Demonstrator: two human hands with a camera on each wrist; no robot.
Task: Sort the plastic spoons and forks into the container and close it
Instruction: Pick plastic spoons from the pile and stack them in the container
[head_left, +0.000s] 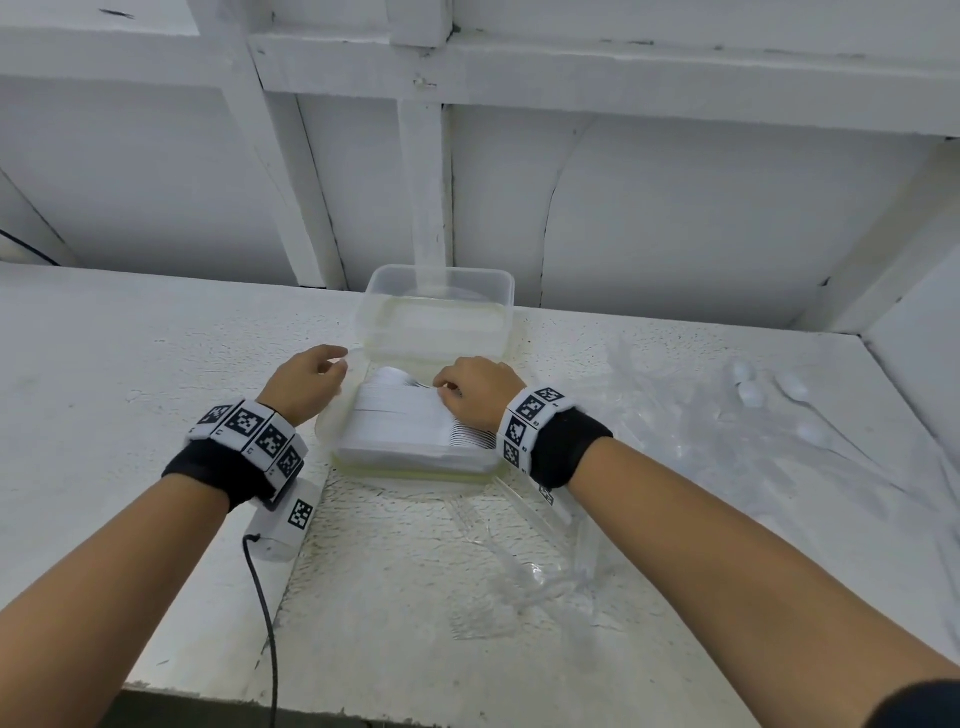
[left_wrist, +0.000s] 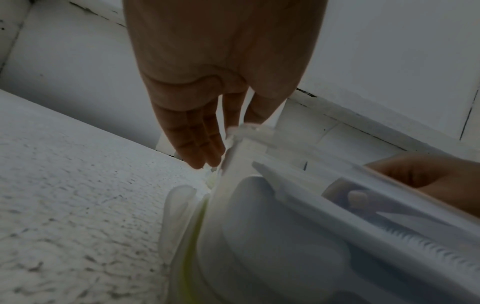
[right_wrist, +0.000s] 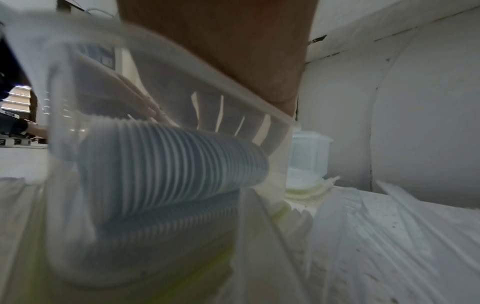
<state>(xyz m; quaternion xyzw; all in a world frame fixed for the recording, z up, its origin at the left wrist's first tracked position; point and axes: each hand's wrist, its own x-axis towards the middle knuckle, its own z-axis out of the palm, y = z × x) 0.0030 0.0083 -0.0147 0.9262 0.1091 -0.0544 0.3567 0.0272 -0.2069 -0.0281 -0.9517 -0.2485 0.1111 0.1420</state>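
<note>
We see the clear rectangular plastic container (head_left: 415, 457) near the middle of the white textured table (head_left: 156, 364), packed with nested white plastic cutlery (head_left: 400, 415), its clear lid (head_left: 439, 291) open and standing up behind it. Our left hand (head_left: 306, 384) pinches the container's left rim with thumb and forefinger, while our right hand (head_left: 475, 389) rests curled-fingered on the stacked cutlery inside. Loose white plastic spoons (head_left: 753, 389) lie on crumpled clear wrapping (head_left: 675, 415) well to the right.
</note>
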